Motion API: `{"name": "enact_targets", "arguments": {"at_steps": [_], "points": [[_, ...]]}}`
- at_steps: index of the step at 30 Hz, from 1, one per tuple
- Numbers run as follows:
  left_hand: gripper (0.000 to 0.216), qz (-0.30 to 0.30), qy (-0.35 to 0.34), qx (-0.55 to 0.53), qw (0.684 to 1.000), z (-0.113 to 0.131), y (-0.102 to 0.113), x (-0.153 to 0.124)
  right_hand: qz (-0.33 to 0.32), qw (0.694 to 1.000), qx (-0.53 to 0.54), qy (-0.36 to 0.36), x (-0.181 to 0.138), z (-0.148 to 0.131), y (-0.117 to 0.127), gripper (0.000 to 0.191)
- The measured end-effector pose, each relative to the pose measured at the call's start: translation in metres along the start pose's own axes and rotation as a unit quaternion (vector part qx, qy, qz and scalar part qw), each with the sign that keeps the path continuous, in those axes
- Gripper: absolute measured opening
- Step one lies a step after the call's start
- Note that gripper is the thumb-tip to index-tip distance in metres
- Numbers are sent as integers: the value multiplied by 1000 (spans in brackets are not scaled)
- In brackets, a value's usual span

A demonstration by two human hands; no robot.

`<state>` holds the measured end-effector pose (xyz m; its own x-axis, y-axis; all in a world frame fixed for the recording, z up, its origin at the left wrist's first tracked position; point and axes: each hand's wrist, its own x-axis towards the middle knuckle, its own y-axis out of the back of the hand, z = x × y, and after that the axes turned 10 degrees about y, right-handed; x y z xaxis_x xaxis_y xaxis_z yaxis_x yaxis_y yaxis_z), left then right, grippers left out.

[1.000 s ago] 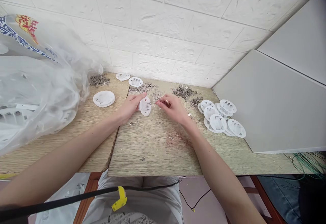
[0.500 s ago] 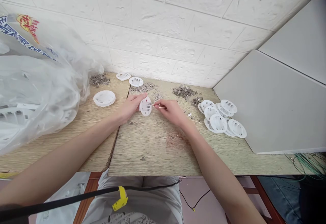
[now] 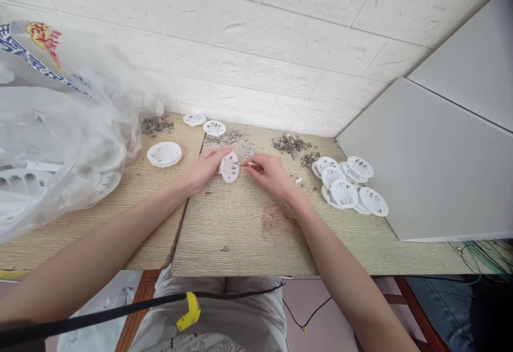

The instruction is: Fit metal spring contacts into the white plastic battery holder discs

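My left hand (image 3: pixel 208 167) is closed on the left edge of a round white plastic disc (image 3: pixel 230 172), its thumb at the top. The disc is tilted up towards me and shows slots with small metal contacts and a red mark. On its right side my right hand (image 3: pixel 265 169) pinches a thin, pale, stick-like tool (image 3: pixel 256 166). The tool's tip is at the disc's right edge; whether it touches a contact is too small to tell. Behind the hands lie heaps of small metal pieces (image 3: pixel 289 143) and another scatter of tiny pieces (image 3: pixel 228 137).
Several similar white discs (image 3: pixel 343 193) are piled at right beside a grey panel (image 3: pixel 441 181). More discs (image 3: pixel 164 154) lie at left, near a large clear plastic bag (image 3: pixel 80 143). Loose metal bits (image 3: pixel 225 248) dot the wooden table (image 3: pixel 240 224). A black cable (image 3: pixel 140 305) crosses in front.
My right hand has shifted very slightly, with the tool still at the disc's right edge. The left hand and disc have barely moved.
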<state>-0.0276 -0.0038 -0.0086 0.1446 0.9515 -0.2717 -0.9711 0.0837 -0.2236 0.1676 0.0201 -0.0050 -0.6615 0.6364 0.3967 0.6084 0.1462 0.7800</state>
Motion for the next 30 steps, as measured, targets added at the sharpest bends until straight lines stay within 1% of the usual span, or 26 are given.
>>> {"name": "enact_targets", "arguments": {"at_steps": [3,8,11,14,17,26,30], "points": [[39,1,3,-4,1000,2,-2,-1,15,1000,-10,24,-1,1,-1,14],[40,-2,2,-12,1000,2,-3,-2,34,998,-34,41,-2,1,-2,13],[40,-2,-1,-16,1000,1,-3,-2,41,997,-46,47,-2,2,-3,16],[40,-3,0,-14,1000,1,-2,-1,38,997,-56,44,-2,3,-3,19],[38,-5,3,-18,1000,1,-2,-1,32,997,-65,40,-2,3,-4,18],[34,8,14,-24,1000,2,-4,-2,27,994,-85,59,-3,4,-6,21],[35,8,9,-15,1000,1,-3,-1,27,994,-90,62,-3,4,-8,22]]}}
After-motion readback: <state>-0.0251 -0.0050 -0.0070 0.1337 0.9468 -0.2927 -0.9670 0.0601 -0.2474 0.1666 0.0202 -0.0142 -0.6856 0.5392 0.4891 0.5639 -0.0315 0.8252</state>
